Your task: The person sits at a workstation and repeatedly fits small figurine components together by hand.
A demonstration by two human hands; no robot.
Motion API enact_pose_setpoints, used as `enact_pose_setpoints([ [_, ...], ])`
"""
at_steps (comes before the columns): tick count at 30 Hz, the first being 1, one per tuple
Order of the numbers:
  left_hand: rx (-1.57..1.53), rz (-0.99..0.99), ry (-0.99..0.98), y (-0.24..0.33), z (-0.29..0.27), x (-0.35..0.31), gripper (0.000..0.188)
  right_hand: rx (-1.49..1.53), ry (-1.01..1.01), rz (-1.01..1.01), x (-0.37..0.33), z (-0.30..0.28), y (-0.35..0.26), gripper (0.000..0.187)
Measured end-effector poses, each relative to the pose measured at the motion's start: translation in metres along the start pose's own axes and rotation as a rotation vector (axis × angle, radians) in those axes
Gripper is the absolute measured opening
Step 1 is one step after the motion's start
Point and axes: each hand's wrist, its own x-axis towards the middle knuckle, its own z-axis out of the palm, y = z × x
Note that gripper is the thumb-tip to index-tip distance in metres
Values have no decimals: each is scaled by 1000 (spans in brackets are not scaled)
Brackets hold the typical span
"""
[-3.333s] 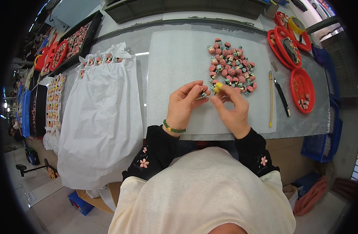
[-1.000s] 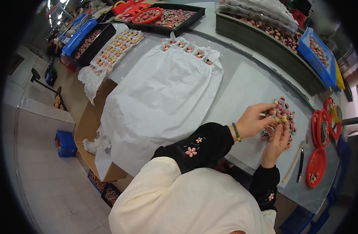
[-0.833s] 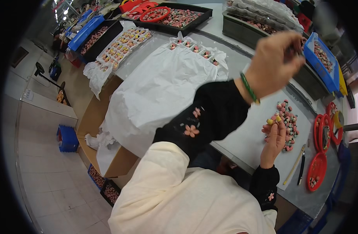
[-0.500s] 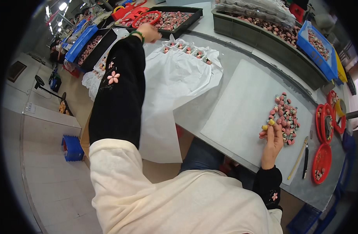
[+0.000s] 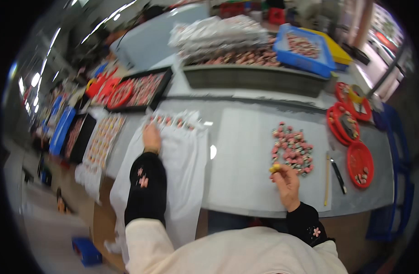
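My left hand point(image 5: 151, 137) reaches to the upper left of a white paper sheet point(image 5: 173, 173). Its fingers are blurred, so I cannot see what they grip. Along the sheet's far edge shows a row of small pink-and-dark pieces point(image 5: 180, 123) in white pockets. My right hand point(image 5: 288, 183) hovers at the near left side of a loose pile of small pink and dark-green pieces point(image 5: 294, 148). Yellow coverings point(image 5: 274, 168) sit on its pinched thumb and finger tips; anything between them is too small to make out. The pile lies on a white mat point(image 5: 241, 160).
Right of the pile lie a thin yellow stick point(image 5: 327, 180) and a black pen-like tool point(image 5: 338, 176). Red dishes point(image 5: 360, 164) stand beyond. A long dark-green tray point(image 5: 255, 77) and a blue tray point(image 5: 305, 50) line the back; a black tray point(image 5: 148, 89) stands far left.
The whole view has turned and blurred. My left hand has come back from near the black tray to the paper's far left edge. My right hand stays beside the pile, still pinched.
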Motion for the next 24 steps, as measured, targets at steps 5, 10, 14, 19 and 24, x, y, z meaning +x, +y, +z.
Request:
enact_pose_setpoints([
  [5, 390, -293, -315, 12, 0, -11, 53, 496, -387, -294, 44, 5, -90, 22],
  [10, 309, -328, -307, 42, 5, -3, 52, 804, -824, -703, 53, 25, -178, 52],
  [14, 263, -433, -351, 43, -24, -9, 64, 1241, -703, -727, 41, 81, -204, 63],
  [19, 406, -333, -391, 27, 5, -8, 68, 1393, -390, -905, 46, 74, -203, 80],
  [24, 369, -327, -417, 12, 18, -6, 68, 1309, -358, -920, 36, 67, -202, 78],
])
